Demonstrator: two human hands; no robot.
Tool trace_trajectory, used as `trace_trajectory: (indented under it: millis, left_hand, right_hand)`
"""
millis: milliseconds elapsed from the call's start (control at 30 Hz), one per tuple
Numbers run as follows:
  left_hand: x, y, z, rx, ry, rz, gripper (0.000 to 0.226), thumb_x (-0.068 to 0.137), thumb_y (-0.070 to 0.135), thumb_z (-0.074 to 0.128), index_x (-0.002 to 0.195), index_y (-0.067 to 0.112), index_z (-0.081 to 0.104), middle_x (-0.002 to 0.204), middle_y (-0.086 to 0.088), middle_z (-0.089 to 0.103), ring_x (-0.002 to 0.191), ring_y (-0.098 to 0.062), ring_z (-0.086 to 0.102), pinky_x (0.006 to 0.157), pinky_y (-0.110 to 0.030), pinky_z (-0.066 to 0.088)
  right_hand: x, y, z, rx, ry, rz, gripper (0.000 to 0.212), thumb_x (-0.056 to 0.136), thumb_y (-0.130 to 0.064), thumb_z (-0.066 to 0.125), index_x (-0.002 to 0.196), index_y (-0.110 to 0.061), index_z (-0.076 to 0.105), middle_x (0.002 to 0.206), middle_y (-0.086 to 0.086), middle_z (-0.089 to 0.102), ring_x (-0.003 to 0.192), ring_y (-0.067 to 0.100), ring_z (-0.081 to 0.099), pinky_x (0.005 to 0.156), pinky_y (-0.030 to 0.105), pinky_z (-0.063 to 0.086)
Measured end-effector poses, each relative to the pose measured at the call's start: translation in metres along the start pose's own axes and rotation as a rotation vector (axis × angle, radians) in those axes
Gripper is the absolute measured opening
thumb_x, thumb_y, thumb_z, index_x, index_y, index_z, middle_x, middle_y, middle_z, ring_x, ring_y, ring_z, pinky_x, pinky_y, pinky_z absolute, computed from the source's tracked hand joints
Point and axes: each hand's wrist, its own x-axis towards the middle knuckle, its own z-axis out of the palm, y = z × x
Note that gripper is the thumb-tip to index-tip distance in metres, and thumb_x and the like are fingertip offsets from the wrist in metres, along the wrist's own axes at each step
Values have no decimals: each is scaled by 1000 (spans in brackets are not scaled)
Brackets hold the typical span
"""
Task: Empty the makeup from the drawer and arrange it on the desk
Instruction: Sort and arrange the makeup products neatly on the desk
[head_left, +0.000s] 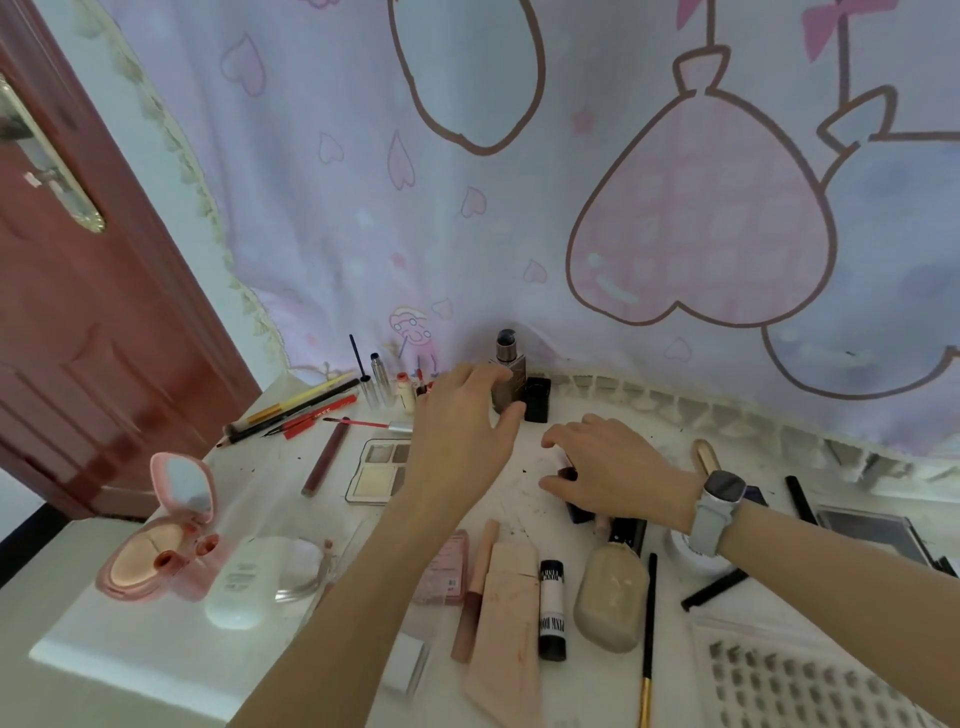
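Makeup is spread over the white desk (130, 654). My left hand (460, 421) is at the back of the desk, wrapped around a brown pump bottle (508, 382) that stands upright beside a black box (537, 399). My right hand (613, 467), with a watch on the wrist, lies to the right of it with fingers curled over a small dark tube (569, 474). An eyeshadow palette (376, 470) lies just left of my left forearm. No drawer is in view.
Pencils and brushes (301, 410) lie at the back left, with small upright tubes (382, 387) behind them. A pink compact mirror (171, 530) and a white bottle (239, 582) sit near the left. A beige bottle (613, 592), a black-and-white tube (551, 608), a lash tray (800, 680) and a dark palette (872, 530) fill the right.
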Motion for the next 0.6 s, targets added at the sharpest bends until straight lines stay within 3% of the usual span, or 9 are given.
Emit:
trace_trajectory:
  millis: [167, 333, 500, 600]
  left_hand:
    - [-22, 1, 0, 5, -7, 8, 26, 87, 23, 59, 112, 15, 62, 109, -1, 61, 101, -21, 53, 91, -43, 42]
    - [-36, 1, 0, 71, -55, 9, 29, 91, 28, 53, 117, 16, 59, 115, 1, 59, 106, -18, 53, 94, -36, 40]
    - [-45, 13, 7, 87, -288, 88, 34, 97, 30, 41, 126, 16, 53, 125, 1, 53, 112, -15, 49, 93, -27, 37]
    - [-45, 15, 19, 118, -449, 55, 36, 99, 26, 36, 132, 14, 46, 132, -2, 47, 119, -16, 45, 96, -27, 37]
  right_hand:
    - [-1, -5, 7, 35, -31, 61, 43, 92, -30, 42, 132, -15, 41, 116, 6, 58, 108, 22, 47, 87, 31, 39]
    - [14, -3, 5, 325, 35, 124, 27, 91, -23, 49, 108, -5, 61, 106, 12, 60, 92, 23, 54, 82, 31, 42]
    - [29, 3, 2, 561, 194, 182, 24, 88, -19, 58, 109, -6, 56, 102, 7, 60, 85, 16, 53, 74, 25, 41]
    - [33, 7, 9, 576, 204, 198, 27, 87, -19, 59, 111, -7, 53, 107, 9, 60, 90, 20, 56, 77, 28, 44]
